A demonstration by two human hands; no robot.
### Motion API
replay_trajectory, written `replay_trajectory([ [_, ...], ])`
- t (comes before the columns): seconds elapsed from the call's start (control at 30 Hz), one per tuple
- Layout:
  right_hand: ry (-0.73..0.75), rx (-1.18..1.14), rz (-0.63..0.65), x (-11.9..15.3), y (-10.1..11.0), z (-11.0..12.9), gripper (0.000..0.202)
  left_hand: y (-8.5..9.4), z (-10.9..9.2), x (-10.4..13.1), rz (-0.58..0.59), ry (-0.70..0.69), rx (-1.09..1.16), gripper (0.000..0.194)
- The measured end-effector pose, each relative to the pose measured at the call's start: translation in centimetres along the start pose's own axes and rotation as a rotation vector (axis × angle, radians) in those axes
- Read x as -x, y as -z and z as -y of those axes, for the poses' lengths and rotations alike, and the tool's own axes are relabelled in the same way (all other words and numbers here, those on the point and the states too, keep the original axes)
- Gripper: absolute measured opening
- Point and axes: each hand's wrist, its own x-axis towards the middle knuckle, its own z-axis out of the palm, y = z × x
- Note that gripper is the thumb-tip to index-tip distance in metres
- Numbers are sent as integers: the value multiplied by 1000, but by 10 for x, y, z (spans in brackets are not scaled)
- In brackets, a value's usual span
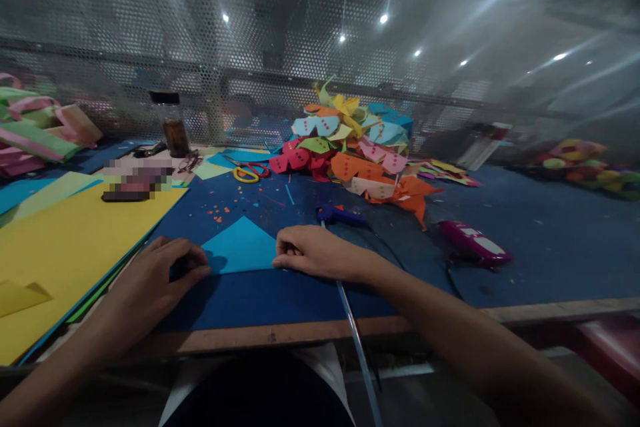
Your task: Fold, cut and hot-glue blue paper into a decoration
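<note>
A blue sheet of paper (244,250), folded to a triangle, lies on the dark blue tabletop with its point away from me. My left hand (173,270) pinches its left corner between thumb and fingers. At the right corner, my right hand (310,250) is closed on the paper, fingers curled. Just beyond the right wrist lies a blue glue gun (343,215), and its clear glue stick (353,323) runs under the right arm and past the table edge.
Yellow paper sheets (95,233) are stacked at left, with a blurred-out phone (135,183) on top. Scissors (246,173) and a lidded jar (175,127) stand farther back. Paper butterflies (355,147) pile up behind the glue gun. At right lies a purple device (473,243).
</note>
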Motion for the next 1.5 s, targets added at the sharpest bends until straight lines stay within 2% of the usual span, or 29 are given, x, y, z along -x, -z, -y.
replay_trajectory([
  [0.27,2,1,3,2,2,2,16,9,-11,0,-15,3,69,29],
  [0.53,38,-29,3,2,1,-2,10,4,-3,0,-29,23,55,32],
  [0.7,67,-73,25,2,3,-7,5,5,-3,0,2,33,62,32],
  [0.8,85,-100,49,2,5,-8,8,4,-2,1,-9,9,67,33],
  [0.93,100,-151,77,2,8,-9,9,4,2,2,31,-3,78,31],
  [1.1,99,-181,91,2,9,-12,11,1,6,3,11,-16,88,28],
  [1.33,117,-192,114,2,9,-16,14,2,7,2,0,-47,84,22],
  [1.5,141,-220,139,3,11,-21,16,2,6,1,23,-69,101,25],
])
